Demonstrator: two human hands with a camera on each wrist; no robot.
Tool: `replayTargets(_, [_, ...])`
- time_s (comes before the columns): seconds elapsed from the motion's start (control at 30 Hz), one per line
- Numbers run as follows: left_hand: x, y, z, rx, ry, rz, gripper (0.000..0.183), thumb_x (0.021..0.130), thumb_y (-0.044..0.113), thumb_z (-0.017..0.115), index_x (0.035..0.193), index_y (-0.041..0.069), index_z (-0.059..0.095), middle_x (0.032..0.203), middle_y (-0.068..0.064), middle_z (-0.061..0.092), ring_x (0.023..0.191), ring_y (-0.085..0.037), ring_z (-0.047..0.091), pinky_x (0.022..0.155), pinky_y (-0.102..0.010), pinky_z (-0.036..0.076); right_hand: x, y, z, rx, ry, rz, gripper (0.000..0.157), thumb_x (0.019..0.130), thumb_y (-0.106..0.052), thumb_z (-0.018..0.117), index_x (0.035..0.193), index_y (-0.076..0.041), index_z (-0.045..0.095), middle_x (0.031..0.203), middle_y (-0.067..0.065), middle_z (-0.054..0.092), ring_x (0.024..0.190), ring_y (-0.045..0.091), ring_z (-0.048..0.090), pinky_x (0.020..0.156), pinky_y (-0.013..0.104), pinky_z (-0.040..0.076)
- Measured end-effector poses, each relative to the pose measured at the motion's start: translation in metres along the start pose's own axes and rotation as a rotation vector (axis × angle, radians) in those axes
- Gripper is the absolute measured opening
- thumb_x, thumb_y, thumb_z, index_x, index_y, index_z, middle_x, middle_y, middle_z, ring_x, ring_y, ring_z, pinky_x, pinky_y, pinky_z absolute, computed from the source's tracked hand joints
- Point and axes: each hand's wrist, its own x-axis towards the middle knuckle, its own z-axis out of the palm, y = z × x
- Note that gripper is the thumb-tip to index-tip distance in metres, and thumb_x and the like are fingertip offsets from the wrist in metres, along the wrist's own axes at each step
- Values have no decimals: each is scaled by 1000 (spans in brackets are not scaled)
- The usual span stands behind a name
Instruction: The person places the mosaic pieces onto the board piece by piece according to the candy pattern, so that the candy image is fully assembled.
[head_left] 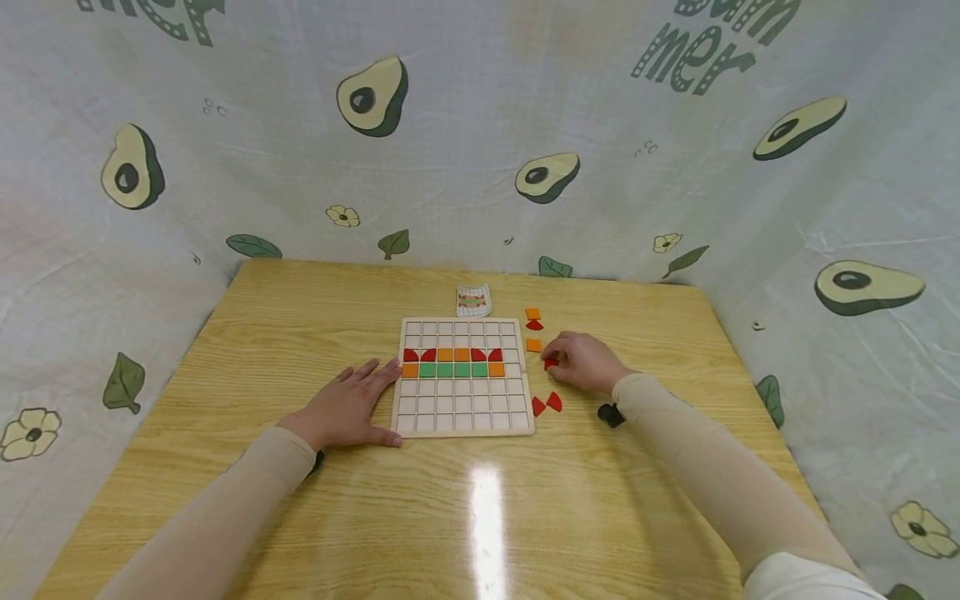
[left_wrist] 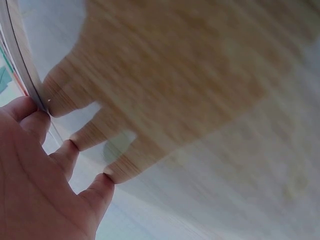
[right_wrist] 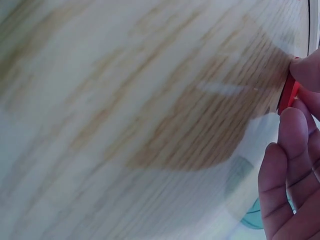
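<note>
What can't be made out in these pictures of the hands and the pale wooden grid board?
Flat red piece: its full outline, partly covered by the right hand in the head and right wrist views.
Small white printed card: its fine pattern, too small in the head view.
Pale wooden grid board: mostly cut off by the left wrist view's left edge.
Green printed lettering: its upper part, cut off by the head view's top edge.

On tabletop (head_left: 360, 517): gridded board (head_left: 462, 408); in its cells, mosaic tiles (head_left: 446, 370); behind, pattern card (head_left: 473, 301); to right, loose tiles (head_left: 533, 345).
</note>
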Motion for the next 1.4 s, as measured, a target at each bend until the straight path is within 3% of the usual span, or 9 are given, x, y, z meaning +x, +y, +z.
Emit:
replayTargets(0.33, [-3, 4, -4, -9, -22, -12, 115, 74, 78, 66, 157, 6, 31, 163, -9, 25, 147, -39, 21, 112, -64, 21, 2, -1, -2, 24, 19, -3, 20, 86, -18, 77, 105, -16, 75, 95, -5, 62, 77, 13, 55, 72, 31, 50])
replayTargets(0.5, [-3, 3, -3, -7, -29, -10, 114, 75, 78, 66, 157, 6, 31, 163, -9, 25, 147, -39, 21, 112, -64, 21, 11, -12, -5, 29, 25, -34, 19, 88, -21, 76, 105, -15, 75, 94, -5, 63, 74, 13, 54, 68, 29, 49])
replayTargets(0.63, [-3, 1, -3, -2, -37, -14, 114, 75, 78, 65, 157, 7, 30, 163, -8, 24, 147, -38, 21, 113, -63, 21, 27, -34, -5, 43, 15, -82, 19, 87, -22, 75, 105, -15, 75, 93, -6, 62, 73, 12, 52, 68, 29, 47])
replayTargets(0.83, [-4, 0, -3, -2, -39, -20, 115, 75, 78, 65, 158, 8, 29, 163, -7, 23, 148, -38, 20, 113, -63, 20, 55, -85, 3, 107, -8, -184, 20, 89, -22, 75, 108, -16, 76, 100, -7, 64, 74, 9, 54, 69, 27, 48])
replayTargets(1.1, [-3, 2, -5, -8, -42, -19, 115, 75, 80, 64, 158, 8, 29, 163, -8, 24, 148, -38, 20, 113, -63, 20, 84, -149, 40, 81, -36, -295, 23, 90, -29, 73, 111, -20, 76, 102, -12, 63, 79, 6, 55, 74, 23, 48])
replayTargets(1.4, [-3, 1, -5, -21, -24, 5, 114, 76, 77, 65, 158, 7, 28, 163, -9, 24, 147, -39, 21, 112, -64, 21, 90, -182, 65, 21, -15, -329, 22, 92, -27, 71, 112, -20, 75, 101, -11, 62, 80, 2, 56, 70, 20, 48])
